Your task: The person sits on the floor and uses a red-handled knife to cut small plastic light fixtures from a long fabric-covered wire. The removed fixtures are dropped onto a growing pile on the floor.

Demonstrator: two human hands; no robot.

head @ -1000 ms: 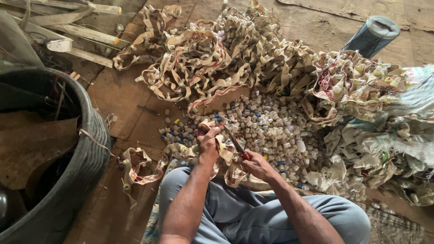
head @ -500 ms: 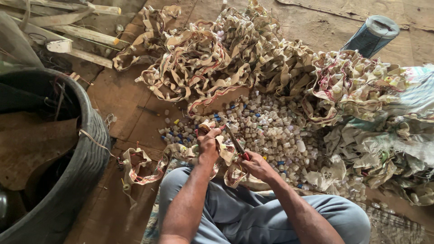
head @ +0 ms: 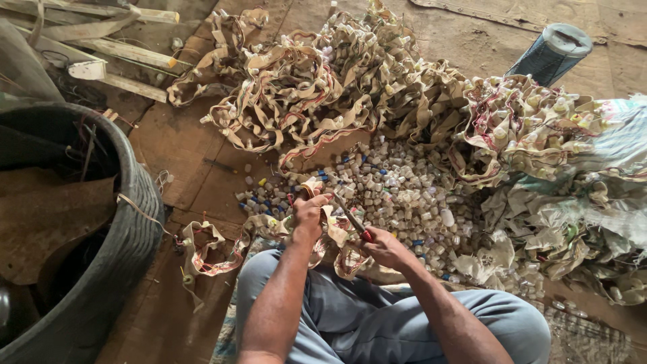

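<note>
The left hand (head: 309, 214) is closed on a length of beige strip (head: 328, 232) studded with small caps, held above the lap. The right hand (head: 383, 247) is clamped on a red-handled cutting tool (head: 353, 220), whose blade is set against the strip just beside the left hand. The tail of the strip is seen to trail down to the floor (head: 176, 145) at the left knee. A broad spread of loose caps (head: 397, 192) lies on the floor directly ahead of the hands, judged to be finished output. A large tangled heap of uncut strips (head: 303, 87) lies beyond it, and a further heap (head: 532, 125) lies to the right; the greater share of the work is judged outstanding. A dark tub (head: 131, 222) stands at the left and a blue roll (head: 552, 50) at the upper right.
</note>
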